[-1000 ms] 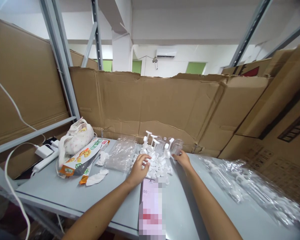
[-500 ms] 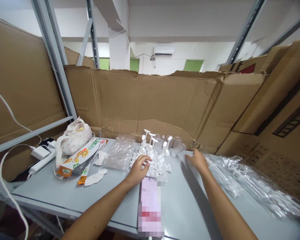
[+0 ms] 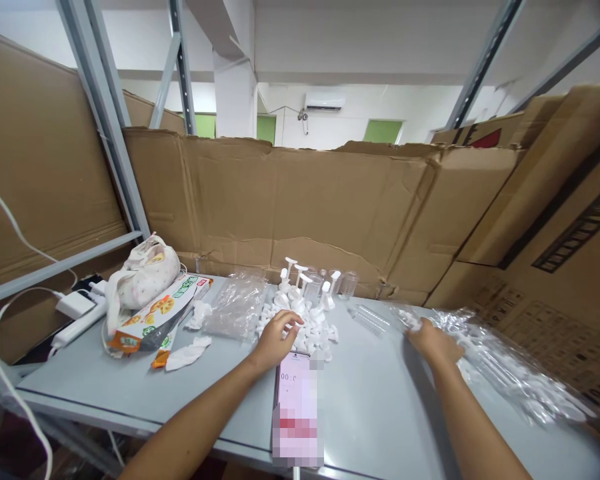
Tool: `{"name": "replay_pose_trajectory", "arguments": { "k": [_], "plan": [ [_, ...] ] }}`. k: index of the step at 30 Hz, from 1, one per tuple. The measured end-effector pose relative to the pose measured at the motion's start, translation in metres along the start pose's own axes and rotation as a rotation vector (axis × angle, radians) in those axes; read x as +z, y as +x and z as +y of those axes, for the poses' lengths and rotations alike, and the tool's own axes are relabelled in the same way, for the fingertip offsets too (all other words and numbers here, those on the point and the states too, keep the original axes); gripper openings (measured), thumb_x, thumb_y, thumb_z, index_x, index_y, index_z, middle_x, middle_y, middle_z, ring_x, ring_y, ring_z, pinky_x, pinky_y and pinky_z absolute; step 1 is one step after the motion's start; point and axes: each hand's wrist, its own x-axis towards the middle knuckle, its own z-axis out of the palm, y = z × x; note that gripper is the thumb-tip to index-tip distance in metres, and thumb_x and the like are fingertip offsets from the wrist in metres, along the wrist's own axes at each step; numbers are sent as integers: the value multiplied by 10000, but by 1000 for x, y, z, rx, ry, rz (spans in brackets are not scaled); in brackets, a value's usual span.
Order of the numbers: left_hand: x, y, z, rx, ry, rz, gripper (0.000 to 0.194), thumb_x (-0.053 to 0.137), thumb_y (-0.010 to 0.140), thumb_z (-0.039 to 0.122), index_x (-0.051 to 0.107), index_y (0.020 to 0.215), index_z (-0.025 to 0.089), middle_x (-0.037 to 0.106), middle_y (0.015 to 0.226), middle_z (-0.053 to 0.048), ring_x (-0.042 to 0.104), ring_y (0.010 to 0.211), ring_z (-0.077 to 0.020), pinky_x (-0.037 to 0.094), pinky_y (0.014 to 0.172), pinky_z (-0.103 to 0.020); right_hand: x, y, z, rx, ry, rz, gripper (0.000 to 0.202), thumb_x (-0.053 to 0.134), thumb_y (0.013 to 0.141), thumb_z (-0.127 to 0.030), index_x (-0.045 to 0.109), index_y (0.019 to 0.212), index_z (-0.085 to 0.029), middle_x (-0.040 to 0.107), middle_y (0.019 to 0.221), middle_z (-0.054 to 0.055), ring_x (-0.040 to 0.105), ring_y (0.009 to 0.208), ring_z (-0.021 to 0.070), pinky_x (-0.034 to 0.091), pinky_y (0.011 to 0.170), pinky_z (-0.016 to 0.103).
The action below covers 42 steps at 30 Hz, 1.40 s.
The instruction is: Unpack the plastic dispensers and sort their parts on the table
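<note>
My left hand rests at the near edge of a pile of small white plastic parts, its fingers loosely bent and apart, with nothing visible in them. Several white pump heads stand up behind the pile. Beyond them are clear plastic bottles, and one clear ribbed bottle lies on its side. To the right, my right hand has its fingers closed on the near-left end of a clear plastic bag with white parts inside. My fingertips there are partly blurred.
A phone lies in front of my left hand on the grey table. Leftward are an empty-looking clear bag, crumpled tissues, a printed carton, a cloth bag and a power strip. Cardboard walls the back.
My right hand has moved right, from beside the bottles to the plastic bag. A clear bottle that was tilting now lies on the table. My left hand has stayed in place.
</note>
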Motion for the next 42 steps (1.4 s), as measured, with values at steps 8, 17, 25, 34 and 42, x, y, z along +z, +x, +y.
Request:
{"name": "replay_pose_trajectory", "arguments": {
  "k": [8, 17, 25, 34, 42],
  "plan": [
    [-1, 0, 3, 29, 9, -4, 162, 460, 816, 188, 610, 875, 208, 572, 1011, -44, 551, 887, -149, 438, 795, -266, -14, -15, -18, -188, -15, 238, 536, 411, 819, -428, 429, 1288, -169, 533, 1221, 170, 465, 1118, 375, 363, 855, 465],
    [-1, 0, 0, 17, 16, 1, 165, 455, 815, 189, 608, 874, 209, 568, 1025, -45, 548, 899, -154, 445, 772, -267, 1, -26, -67, -519, 120, 100, 414, 617, 695, -280, 577, 1087, -151, 626, 1064, 177, 505, 1086, 341, 350, 881, 417],
    [-3, 0, 2, 70, 17, -10, 171, 449, 822, 175, 606, 880, 208, 569, 1012, -52, 548, 918, -150, 436, 822, -274, 20, -15, -92, -411, 475, 98, 461, 548, 749, -370, 454, 1137, -140, 612, 1088, 148, 600, 950, 250, 443, 779, 344],
    [-2, -1, 1, 24, 35, -4, 168, 453, 819, 190, 610, 875, 213, 570, 1021, -43, 557, 888, -149, 440, 822, -285, 43, -11, -125, -380, 684, -1, 507, 645, 662, -342, 495, 1076, -89, 649, 1000, 153, 643, 824, 216, 486, 705, 289],
    [-3, 0, 4, 72, -14, 7, 176, 451, 816, 165, 614, 870, 202, 575, 986, -52, 543, 931, -161, 438, 830, -286, 15, -4, -81, -306, 483, 127, 490, 530, 735, -304, 475, 1170, -86, 534, 1181, 239, 477, 1136, 357, 358, 917, 485]
  ]
}}
